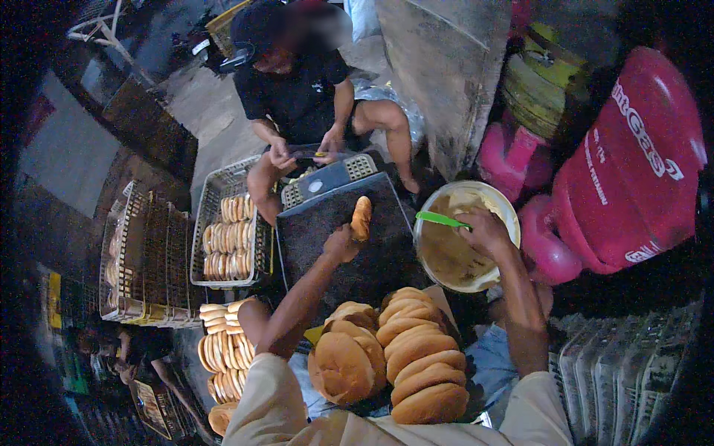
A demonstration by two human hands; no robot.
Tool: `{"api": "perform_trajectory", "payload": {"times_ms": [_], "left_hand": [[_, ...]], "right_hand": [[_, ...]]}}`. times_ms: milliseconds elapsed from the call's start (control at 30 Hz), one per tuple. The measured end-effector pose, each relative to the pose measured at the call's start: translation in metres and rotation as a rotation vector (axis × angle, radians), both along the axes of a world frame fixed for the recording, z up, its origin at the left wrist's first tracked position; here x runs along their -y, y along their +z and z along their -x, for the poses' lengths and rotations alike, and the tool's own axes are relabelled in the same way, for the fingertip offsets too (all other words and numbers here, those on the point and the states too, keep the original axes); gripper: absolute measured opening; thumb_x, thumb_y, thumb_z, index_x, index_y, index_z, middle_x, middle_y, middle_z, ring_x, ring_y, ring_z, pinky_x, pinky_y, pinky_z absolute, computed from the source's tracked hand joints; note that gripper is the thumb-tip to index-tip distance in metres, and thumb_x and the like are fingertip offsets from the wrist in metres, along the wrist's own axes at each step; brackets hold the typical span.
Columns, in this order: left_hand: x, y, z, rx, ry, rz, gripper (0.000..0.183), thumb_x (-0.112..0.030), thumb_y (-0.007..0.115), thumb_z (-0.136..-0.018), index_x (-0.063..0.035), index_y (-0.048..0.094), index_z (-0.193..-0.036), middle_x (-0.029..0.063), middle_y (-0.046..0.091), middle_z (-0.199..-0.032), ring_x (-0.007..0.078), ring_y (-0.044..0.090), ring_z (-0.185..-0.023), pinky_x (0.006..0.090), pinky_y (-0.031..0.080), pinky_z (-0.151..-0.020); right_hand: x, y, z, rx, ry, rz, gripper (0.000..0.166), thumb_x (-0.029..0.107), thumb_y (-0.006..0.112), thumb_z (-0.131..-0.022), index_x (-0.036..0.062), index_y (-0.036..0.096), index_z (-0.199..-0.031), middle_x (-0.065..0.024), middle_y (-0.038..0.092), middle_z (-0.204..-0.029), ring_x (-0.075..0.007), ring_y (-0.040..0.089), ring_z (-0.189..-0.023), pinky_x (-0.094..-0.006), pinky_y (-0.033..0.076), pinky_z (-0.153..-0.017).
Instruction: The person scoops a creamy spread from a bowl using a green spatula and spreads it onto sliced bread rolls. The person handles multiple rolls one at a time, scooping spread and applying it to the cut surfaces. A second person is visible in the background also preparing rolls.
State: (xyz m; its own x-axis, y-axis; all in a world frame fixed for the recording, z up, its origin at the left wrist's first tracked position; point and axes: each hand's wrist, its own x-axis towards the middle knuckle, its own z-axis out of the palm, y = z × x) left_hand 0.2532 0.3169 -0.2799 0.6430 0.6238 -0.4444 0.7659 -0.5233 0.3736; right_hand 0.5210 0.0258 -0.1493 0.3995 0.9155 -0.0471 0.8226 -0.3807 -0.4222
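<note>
My left hand (341,243) grips a browned piece of bread (362,217), held edge-up over a dark tabletop (312,251). My right hand (486,231) is over a round white tub (516,234), closed on a green spatula (440,218). The spatula's green part points left across the tub's rim. Inside the tub, pale cream-coloured spread (474,200) clings to the far wall, and a thinner brownish layer covers the rest. Close before my body stand two rows of round buns, a left row (343,365) and a longer right row (427,357).
Opposite me sits a person (293,95), both hands on a thin clear item behind a grey crate (321,187). Left are a plastic crate of buns (195,256), stacked crates (162,262) and more buns (226,351). Pink gas cylinders (630,167) and stacked crates (619,362) stand right.
</note>
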Motion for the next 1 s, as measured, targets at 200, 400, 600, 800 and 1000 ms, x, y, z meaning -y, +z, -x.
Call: {"api": "perform_trajectory", "payload": {"times_ms": [200,400,600,800,1000], "left_hand": [[0.116,0.158,0.103,0.351,-0.137,0.065,0.086,-0.05,0.072,-0.079,0.0026,0.04,-0.139,0.0277,0.049,-0.132,0.0422,0.045,-0.126,0.0438,0.036,-0.107],[0.197,0.204,0.191,0.424,-0.554,-0.236,0.104,-0.054,0.08,-0.065,-0.0059,0.035,-0.145,0.0273,0.031,-0.147,0.0485,0.028,-0.137,0.058,0.026,-0.11],[0.226,0.171,0.207,0.294,-0.6,-0.286,0.109,-0.062,0.078,-0.064,-0.0076,0.032,-0.147,0.0291,0.025,-0.15,0.0496,0.016,-0.141,0.0591,0.016,-0.113],[0.22,0.196,0.192,0.159,-0.608,-0.258,0.101,-0.049,0.081,-0.067,-0.0074,0.034,-0.146,0.0287,0.03,-0.147,0.0461,0.027,-0.138,0.0579,0.026,-0.109],[0.152,0.191,0.166,0.821,0.322,0.596,0.046,-0.016,0.083,-0.071,-0.0054,0.058,-0.108,0.005,0.066,-0.094,0.0146,0.064,-0.085,0.0298,0.053,-0.079]], "right_hand": [[-0.001,-0.063,-0.011,-0.112,-0.222,0.226,0.032,0.021,0.063,-0.082,0.0027,0.067,-0.108,-0.0184,0.068,-0.098,-0.0352,0.065,-0.096,-0.0434,0.051,-0.086],[-0.018,-0.153,-0.01,-0.035,-0.145,0.356,0.04,0.025,0.063,-0.08,0.0024,0.063,-0.113,-0.019,0.064,-0.108,-0.0334,0.062,-0.102,-0.0429,0.049,-0.09],[-0.028,-0.244,-0.023,0.154,-0.012,0.595,0.039,0.023,0.066,-0.072,0.0044,0.068,-0.106,-0.0181,0.07,-0.093,-0.0329,0.068,-0.087,-0.0453,0.053,-0.081],[-0.017,-0.17,-0.028,-0.373,0.022,0.48,0.03,0.013,0.058,-0.074,-0.0005,0.069,-0.098,-0.0101,0.069,-0.075,-0.0186,0.066,-0.064,-0.0325,0.052,-0.058],[0.007,-0.044,-0.02,-0.431,0.055,0.475,0.022,0.013,0.056,-0.083,0.0023,0.067,-0.099,-0.0073,0.068,-0.075,-0.0168,0.064,-0.06,-0.0324,0.051,-0.057]]}}
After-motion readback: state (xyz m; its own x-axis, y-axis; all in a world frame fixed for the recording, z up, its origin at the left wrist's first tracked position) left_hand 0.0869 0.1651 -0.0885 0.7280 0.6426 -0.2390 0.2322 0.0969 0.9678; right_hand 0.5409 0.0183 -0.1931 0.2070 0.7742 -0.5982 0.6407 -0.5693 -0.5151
